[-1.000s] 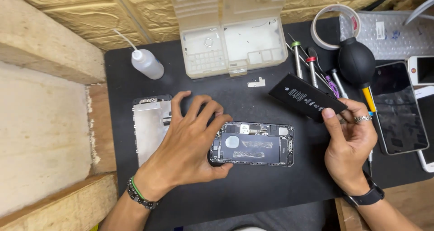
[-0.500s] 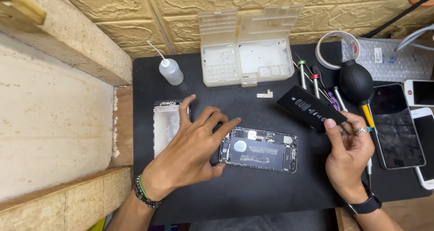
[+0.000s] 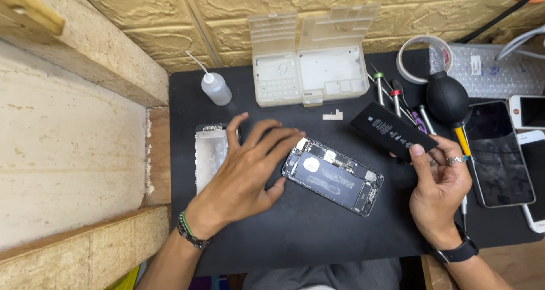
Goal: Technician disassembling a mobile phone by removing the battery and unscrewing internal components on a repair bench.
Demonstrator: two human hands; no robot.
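Against a yellow stone-patterned wall, a black work mat carries an opened phone body with its dark circuitry exposed. His left hand rests at its left end, fingers spread. His right hand pinches a flat black rectangular battery above the mat, beside a black rubber blower bulb.

My right hand holds a black battery with white print. My left hand touches the opened phone, dark grey inside. Work mat: black. Parts box: translucent white. Air blower: black.
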